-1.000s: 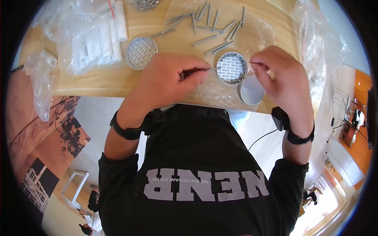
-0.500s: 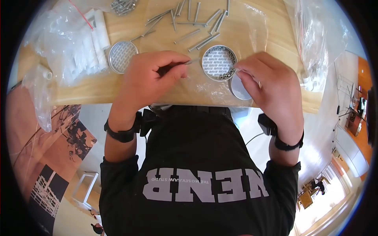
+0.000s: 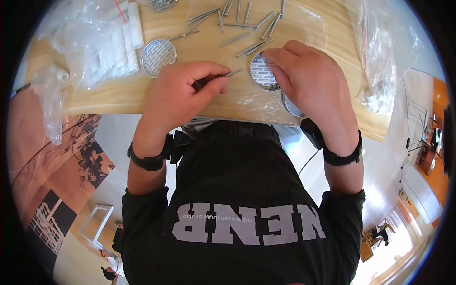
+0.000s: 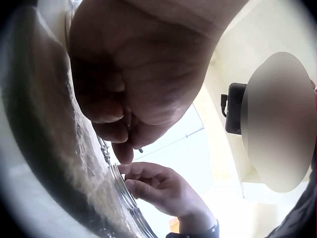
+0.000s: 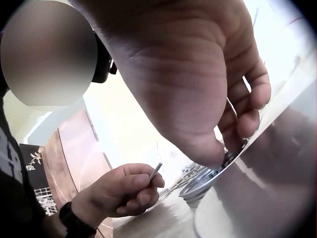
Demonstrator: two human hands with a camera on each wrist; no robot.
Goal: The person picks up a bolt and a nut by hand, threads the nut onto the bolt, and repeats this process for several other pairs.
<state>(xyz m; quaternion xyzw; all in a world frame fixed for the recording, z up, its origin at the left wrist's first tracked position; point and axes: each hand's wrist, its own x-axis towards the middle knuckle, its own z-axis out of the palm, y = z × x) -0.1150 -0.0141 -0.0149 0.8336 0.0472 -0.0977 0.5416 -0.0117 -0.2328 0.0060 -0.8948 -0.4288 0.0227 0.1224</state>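
Observation:
My left hand [image 3: 173, 92] pinches a metal bolt [image 3: 234, 73] between thumb and fingertips, its end sticking out toward the round tin. In the right wrist view the same bolt [image 5: 156, 171] points upward from the fingers. My right hand [image 3: 313, 78] reaches over the right side of the tin [image 3: 260, 71], thumb and fingertips down inside it and partly hidden. Small metal nuts [image 3: 274, 87] lie along the tin's inner edge, on a patterned paper bottom. Beside the tin, a silver round lid [image 3: 290, 105] is partly covered by my right hand.
Several loose bolts [image 3: 235, 39] lie scattered beyond the tin. Another round tin piece [image 3: 159, 58] with patterned paper sits left. White tubes [image 3: 135, 26] in clear plastic stand far left, a bag of metal parts [image 3: 163, 4] at the back. Clear plastic [image 3: 375, 57] lies right.
My right hand has moved left from beside the tin to over it, fingertips dipping inside. The left hand, still pinching the bolt, has drawn back a little from the tin.

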